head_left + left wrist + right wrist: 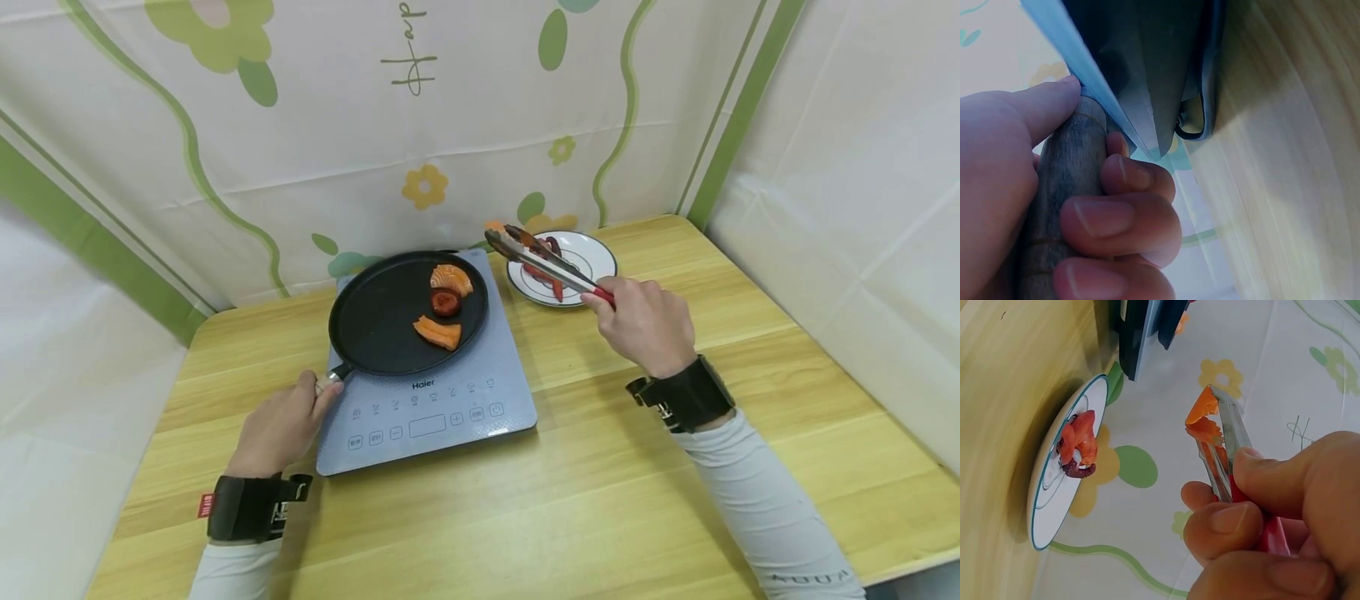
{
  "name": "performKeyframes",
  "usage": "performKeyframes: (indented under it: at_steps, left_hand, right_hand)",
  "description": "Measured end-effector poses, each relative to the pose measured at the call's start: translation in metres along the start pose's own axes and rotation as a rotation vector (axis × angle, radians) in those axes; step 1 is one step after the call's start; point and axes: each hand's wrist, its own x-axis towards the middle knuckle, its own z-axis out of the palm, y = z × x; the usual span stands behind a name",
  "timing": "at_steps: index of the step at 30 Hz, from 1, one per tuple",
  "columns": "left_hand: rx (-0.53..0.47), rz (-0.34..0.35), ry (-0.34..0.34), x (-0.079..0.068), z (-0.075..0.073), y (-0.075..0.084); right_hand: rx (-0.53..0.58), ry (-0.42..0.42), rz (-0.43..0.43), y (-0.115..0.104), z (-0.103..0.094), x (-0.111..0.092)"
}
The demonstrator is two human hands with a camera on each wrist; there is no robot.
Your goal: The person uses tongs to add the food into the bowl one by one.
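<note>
My left hand (279, 423) grips the pan's worn wooden handle (1074, 162), fingers curled round it and thumb along its side. The black flat pan (375, 317) sits on the induction cooker. On its right half lie two orange salmon-like pieces, one far piece (453, 278) and one near piece (437, 333), with a dark red round piece (446, 302) between. My right hand (651, 323) holds metal tongs (551, 268) with red handles. An orange piece (1202, 419) is pinched between the tong tips, above the plate's left side in the head view.
A white dark-rimmed plate (592, 254) at the back right bears red and purplish food pieces (1079, 440). The grey induction cooker (480, 392) has touch controls along its front. A patterned curtain (480, 108) hangs behind the wooden table (600, 483).
</note>
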Motion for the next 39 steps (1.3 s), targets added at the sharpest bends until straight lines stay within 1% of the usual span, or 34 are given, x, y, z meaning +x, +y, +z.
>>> performKeyframes:
  at_steps: [11, 21, 32, 39]
  left_hand:
    - [-0.009, -0.006, -0.013, 0.001, 0.000, 0.000]
    - [-0.007, 0.000, -0.007, 0.001, -0.001, 0.000]
    - [-0.010, -0.008, -0.017, 0.000, 0.000, -0.001]
    - [-0.010, -0.005, -0.018, 0.000, 0.000, 0.000]
  right_hand:
    - [-0.012, 0.015, -0.029, -0.004, 0.000, -0.002]
    - [-0.006, 0.018, -0.046, -0.011, -0.002, -0.004]
    - [-0.039, 0.041, -0.075, -0.017, -0.003, -0.006]
    - [-0.022, 0.027, -0.078, -0.021, -0.004, -0.009]
